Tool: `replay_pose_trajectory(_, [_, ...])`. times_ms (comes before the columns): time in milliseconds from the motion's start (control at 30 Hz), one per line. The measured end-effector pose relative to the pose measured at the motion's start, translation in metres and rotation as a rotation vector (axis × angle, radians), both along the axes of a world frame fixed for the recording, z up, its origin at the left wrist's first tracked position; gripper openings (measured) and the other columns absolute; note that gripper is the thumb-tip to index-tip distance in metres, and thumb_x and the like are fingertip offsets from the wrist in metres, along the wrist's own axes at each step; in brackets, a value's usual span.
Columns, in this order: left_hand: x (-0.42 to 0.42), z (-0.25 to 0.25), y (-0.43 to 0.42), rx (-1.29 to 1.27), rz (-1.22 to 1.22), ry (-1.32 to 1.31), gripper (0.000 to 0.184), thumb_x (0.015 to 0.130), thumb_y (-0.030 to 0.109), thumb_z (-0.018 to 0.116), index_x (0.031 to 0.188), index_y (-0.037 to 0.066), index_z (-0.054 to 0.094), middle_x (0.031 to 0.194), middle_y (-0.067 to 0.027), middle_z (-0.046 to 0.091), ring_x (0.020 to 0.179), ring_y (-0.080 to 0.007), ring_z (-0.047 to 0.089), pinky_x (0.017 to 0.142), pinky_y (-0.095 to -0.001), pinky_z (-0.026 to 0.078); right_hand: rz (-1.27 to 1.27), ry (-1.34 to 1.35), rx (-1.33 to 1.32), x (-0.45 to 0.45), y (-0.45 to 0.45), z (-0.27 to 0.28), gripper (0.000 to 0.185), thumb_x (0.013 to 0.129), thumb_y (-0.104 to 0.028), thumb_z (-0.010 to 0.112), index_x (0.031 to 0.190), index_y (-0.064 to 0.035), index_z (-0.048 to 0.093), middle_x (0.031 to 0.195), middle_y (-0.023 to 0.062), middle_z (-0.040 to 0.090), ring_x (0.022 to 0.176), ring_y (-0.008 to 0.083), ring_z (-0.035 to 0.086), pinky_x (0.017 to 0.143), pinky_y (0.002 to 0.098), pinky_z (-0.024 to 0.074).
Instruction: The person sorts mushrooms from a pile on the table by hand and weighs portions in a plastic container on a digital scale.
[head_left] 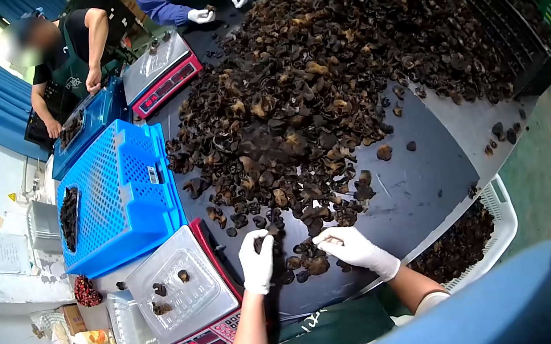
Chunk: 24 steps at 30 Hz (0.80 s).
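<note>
My left hand [258,263], in a white glove, is at the near edge of a large heap of dark brown wood ear mushrooms [304,86]. Its thumb and fingers curl toward each other around something dark that I cannot make out. To the right, my gloved right hand [357,250] has its fingertips pinched together over a small cluster of wood ear pieces [311,258]; whatever is between them is hidden. Left of my left hand, a clear plastic tray [188,301] with a few wood ear pieces on it rests on a red scale [209,337].
Blue crates [112,208] stand on the left side. Across the table are two people, one with white gloves, near a second scale [164,81]. A white basket of wood ears [503,205] sits below the right edge. Black crates [501,29] border the heap. Stacked clear trays [134,329] stand left.
</note>
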<state>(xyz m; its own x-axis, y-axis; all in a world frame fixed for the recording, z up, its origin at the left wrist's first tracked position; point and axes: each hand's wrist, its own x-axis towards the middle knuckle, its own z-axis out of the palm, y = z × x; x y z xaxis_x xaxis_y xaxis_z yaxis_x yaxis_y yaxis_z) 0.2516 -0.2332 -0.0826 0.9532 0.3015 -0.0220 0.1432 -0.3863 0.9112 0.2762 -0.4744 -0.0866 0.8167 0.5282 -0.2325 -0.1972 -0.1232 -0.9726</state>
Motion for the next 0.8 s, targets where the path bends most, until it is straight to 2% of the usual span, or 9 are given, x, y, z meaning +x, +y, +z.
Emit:
replay_pose_trajectory(200, [-0.029, 0.035, -0.066, 0.301, -0.499, -0.289, 0.040, 0.078, 0.012, 0.076, 0.114, 0.007, 0.060, 0.122, -0.0156, 0.058, 0.115, -0.0338, 0.055, 0.098, -0.0412, 0.045, 0.032, 1.162, 1.272, -0.021, 0.019, -0.065, 0.054, 0.104, -0.047, 0.035, 0.137, -0.0065, 0.052, 0.130, 0.0134, 0.059, 0.117, 0.0350, 0.059, 0.100, 0.0540, 0.0463])
replay_pose_trajectory(233, [-0.030, 0.043, -0.072, 0.296, -0.500, -0.280, 0.044, 0.077, 0.014, 0.077, 0.117, 0.006, 0.060, 0.126, -0.0173, 0.055, 0.118, -0.0351, 0.053, 0.101, -0.0422, 0.043, -0.025, 1.054, 1.093, -0.019, 0.012, -0.051, 0.050, 0.102, -0.043, 0.043, 0.134, -0.0060, 0.054, 0.130, 0.0129, 0.060, 0.117, 0.0330, 0.059, 0.100, 0.0518, 0.0467])
replay_pose_trajectory(300, [-0.024, 0.045, -0.074, 0.242, -0.490, -0.323, 0.046, 0.076, 0.018, 0.076, 0.119, 0.007, 0.061, 0.131, -0.0199, 0.052, 0.120, -0.0369, 0.051, 0.102, -0.0437, 0.042, 0.008, -0.614, 0.135, -0.012, -0.014, -0.005, 0.040, 0.093, -0.026, 0.066, 0.125, -0.0037, 0.058, 0.126, 0.0112, 0.063, 0.116, 0.0257, 0.060, 0.100, 0.0435, 0.0478])
replay_pose_trajectory(333, [-0.020, 0.040, -0.072, 0.168, -0.397, -0.337, 0.043, 0.077, 0.014, 0.075, 0.117, 0.006, 0.061, 0.129, -0.0192, 0.054, 0.119, -0.0361, 0.051, 0.103, -0.0432, 0.041, -0.077, -0.448, 0.194, -0.013, -0.028, -0.007, 0.046, 0.081, -0.014, 0.078, 0.121, -0.0030, 0.058, 0.122, 0.0099, 0.065, 0.110, 0.0218, 0.062, 0.096, 0.0396, 0.0500])
replay_pose_trajectory(400, [-0.001, 0.032, -0.058, 0.301, -0.337, -0.334, 0.038, 0.079, 0.008, 0.072, 0.116, 0.005, 0.062, 0.126, -0.0187, 0.056, 0.119, -0.0358, 0.052, 0.103, -0.0430, 0.041, -0.222, 0.246, 0.781, -0.005, -0.060, 0.004, 0.053, 0.086, -0.052, 0.051, 0.113, -0.0075, 0.062, 0.099, 0.0088, 0.064, 0.089, 0.0226, 0.063, 0.076, 0.0377, 0.0492])
replay_pose_trajectory(500, [0.030, 0.006, -0.041, 0.441, -0.224, -0.320, 0.031, 0.083, 0.007, 0.067, 0.114, 0.006, 0.063, 0.125, -0.0176, 0.057, 0.118, -0.0357, 0.052, 0.102, -0.0439, 0.042, 0.380, 0.252, 1.877, 0.013, -0.109, 0.004, 0.089, 0.091, -0.079, 0.015, 0.114, -0.0090, 0.065, 0.084, 0.0082, 0.061, 0.067, 0.0253, 0.061, 0.059, 0.0413, 0.0444])
replay_pose_trajectory(633, [0.062, -0.013, -0.051, 0.648, -0.398, -0.348, 0.041, 0.084, 0.022, 0.067, 0.123, 0.010, 0.064, 0.134, -0.0180, 0.054, 0.123, -0.0390, 0.049, 0.106, -0.0474, 0.038, -0.230, 0.229, 1.302, 0.033, -0.122, 0.014, 0.081, 0.097, -0.069, 0.024, 0.121, -0.0040, 0.065, 0.118, 0.0217, 0.065, 0.098, 0.0312, 0.063, 0.084, 0.0473, 0.0460])
replay_pose_trajectory(733, [0.051, -0.023, -0.067, 0.928, -0.613, -0.215, 0.056, 0.084, 0.040, 0.066, 0.134, 0.018, 0.057, 0.149, -0.0169, 0.040, 0.136, -0.0477, 0.032, 0.111, -0.0619, 0.026, -0.584, -0.602, -0.356, 0.051, -0.077, -0.032, 0.040, 0.089, -0.025, 0.060, 0.123, -0.0044, 0.063, 0.122, 0.0180, 0.063, 0.117, 0.0363, 0.055, 0.102, 0.0436, 0.0437])
replay_pose_trajectory(800, [0.039, -0.035, -0.064, 0.978, -0.561, -0.097, 0.069, 0.084, 0.056, 0.061, 0.142, 0.020, 0.050, 0.153, -0.0162, 0.035, 0.141, -0.0485, 0.023, 0.112, -0.0677, 0.016, -0.375, -0.727, -0.870, 0.042, -0.044, -0.023, 0.060, 0.081, -0.036, 0.067, 0.133, -0.0083, 0.055, 0.142, 0.0254, 0.045, 0.127, 0.0498, 0.040, 0.107, 0.0620, 0.0280])
